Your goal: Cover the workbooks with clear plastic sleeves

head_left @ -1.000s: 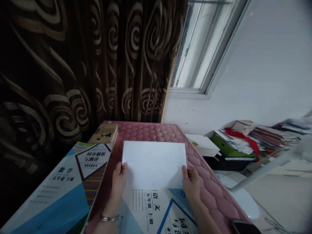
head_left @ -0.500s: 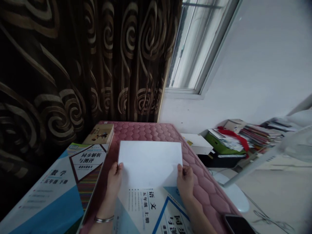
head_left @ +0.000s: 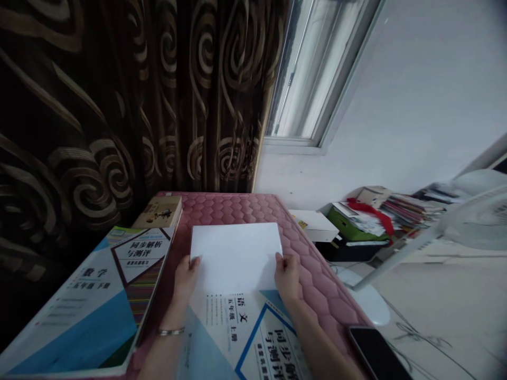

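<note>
A blank white sheet of paper (head_left: 235, 258) is held between my two hands; I cannot tell whether it is one sheet or several. My left hand (head_left: 186, 277) grips its left edge, thumb on top. The right edge is pinched by my right hand (head_left: 288, 275) in the same way. Under and in front of the paper lies a blue and white workbook (head_left: 233, 340), turned sideways, its upper part covered by the paper. A silver bracelet (head_left: 171, 332) circles my left wrist.
Another workbook (head_left: 91, 306) lies at left, with a brown book (head_left: 158, 212) behind it, on the pink quilted surface (head_left: 225, 206). A phone (head_left: 378, 351) rests at the right edge. Beyond stand a white fan (head_left: 412, 248), a white box (head_left: 315, 224), stacked papers and floor cables.
The view has shifted slightly. My right hand and the paper's right edge have moved left, closer to my left hand. Both hands keep their grip on the paper.
</note>
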A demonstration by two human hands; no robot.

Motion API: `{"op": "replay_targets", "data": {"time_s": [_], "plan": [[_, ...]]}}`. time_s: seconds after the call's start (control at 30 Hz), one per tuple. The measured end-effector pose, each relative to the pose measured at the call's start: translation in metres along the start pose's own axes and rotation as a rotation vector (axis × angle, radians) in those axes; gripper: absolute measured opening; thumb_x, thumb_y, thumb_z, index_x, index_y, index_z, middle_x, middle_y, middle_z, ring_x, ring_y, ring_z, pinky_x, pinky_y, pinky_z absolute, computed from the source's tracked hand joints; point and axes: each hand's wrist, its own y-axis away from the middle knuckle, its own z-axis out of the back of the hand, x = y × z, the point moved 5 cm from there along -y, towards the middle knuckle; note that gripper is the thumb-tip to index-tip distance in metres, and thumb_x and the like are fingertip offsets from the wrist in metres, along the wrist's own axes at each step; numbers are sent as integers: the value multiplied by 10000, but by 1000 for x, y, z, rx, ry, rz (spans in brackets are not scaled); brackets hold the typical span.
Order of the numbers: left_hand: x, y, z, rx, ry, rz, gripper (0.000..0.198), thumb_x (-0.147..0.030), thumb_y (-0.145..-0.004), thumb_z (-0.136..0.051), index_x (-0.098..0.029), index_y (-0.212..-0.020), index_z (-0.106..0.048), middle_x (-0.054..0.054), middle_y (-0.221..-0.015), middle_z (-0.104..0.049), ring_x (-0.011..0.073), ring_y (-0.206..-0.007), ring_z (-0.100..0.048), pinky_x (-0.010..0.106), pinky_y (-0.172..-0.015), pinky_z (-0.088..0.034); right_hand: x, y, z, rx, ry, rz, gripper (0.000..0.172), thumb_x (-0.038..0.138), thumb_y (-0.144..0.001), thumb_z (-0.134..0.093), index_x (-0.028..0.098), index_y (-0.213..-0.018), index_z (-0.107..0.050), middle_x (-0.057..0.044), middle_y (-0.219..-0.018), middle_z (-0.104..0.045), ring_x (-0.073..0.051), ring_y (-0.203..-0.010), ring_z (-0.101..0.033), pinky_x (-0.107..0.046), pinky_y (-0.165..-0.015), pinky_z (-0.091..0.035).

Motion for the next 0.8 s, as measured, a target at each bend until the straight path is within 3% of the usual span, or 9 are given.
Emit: {"op": "replay_targets", "data": {"time_s": [0.13,0.23,0.4,0.57,0.67,0.73,0.8], "plan": [[1,-2,-1,-4,-114,113,271,-381,-905,-449,-158,-903,-602,156,-971,-728,256,-914,-697,311,-767,-495,-4,-6,-10,99,224,-102,350,575,-909,-361,250,-788,-405,-76,-775,-649,-236,-718,-621,-320,-651,-449],[2,3,-1,2,-138,134,300,-356,-854,-577,-121,-1040,-596,167,-1030,-725,258,-931,-704,309,-785,-499,-7,-11,-18,229,437,-180,232,422,-939,-386,219,-850,-455,-120,-880,-684,-260,-821,-658,-316,-679,-453],[-2,17,-7,-16,-374,43,458,-289,-886,-571,-35,-1260,-495,233,-1148,-678,269,-1043,-681,301,-834,-499,-7,-16,-27,324,543,-206,231,369,-957,-401,179,-936,-530,-141,-946,-698,-270,-898,-679,-323,-719,-465],[-10,28,-13,-65,-665,-11,420,-268,-963,-401,-20,-1288,-499,258,-1099,-659,294,-941,-701,354,-729,-545,-3,-14,-31,380,631,-216,281,357,-965,-393,138,-1053,-546,-197,-1046,-684,-300,-962,-680,-384,-776,-490],[-26,32,-23,-103,-785,-100,408,-154,-942,-358,-69,-1294,-545,273,-1329,-528,342,-1143,-610,470,-908,-509,1,-12,-32,395,662,-213,302,356,-975,-367,128,-1081,-534,-214,-1073,-677,-323,-981,-677,-414,-785,-497],[-38,34,-43,11,-795,-209,485,-92,-917,-329,-116,-1362,-521,215,-1478,-427,355,-1317,-463,535,-1056,-396,4,-10,-32,399,677,-214,301,352,-977,-362,126,-1088,-526,-216,-1070,-679,-331,-990,-675,-421,-787,-498],[-48,36,-71,220,-740,-346,518,-145,-925,-353,-163,-1432,-460,125,-1562,-345,320,-1430,-305,531,-1146,-287,6,-10,-32,401,687,-212,297,353,-977,-360,130,-1092,-520,-212,-1067,-682,-328,-993,-675,-417,-786,-500]]}}
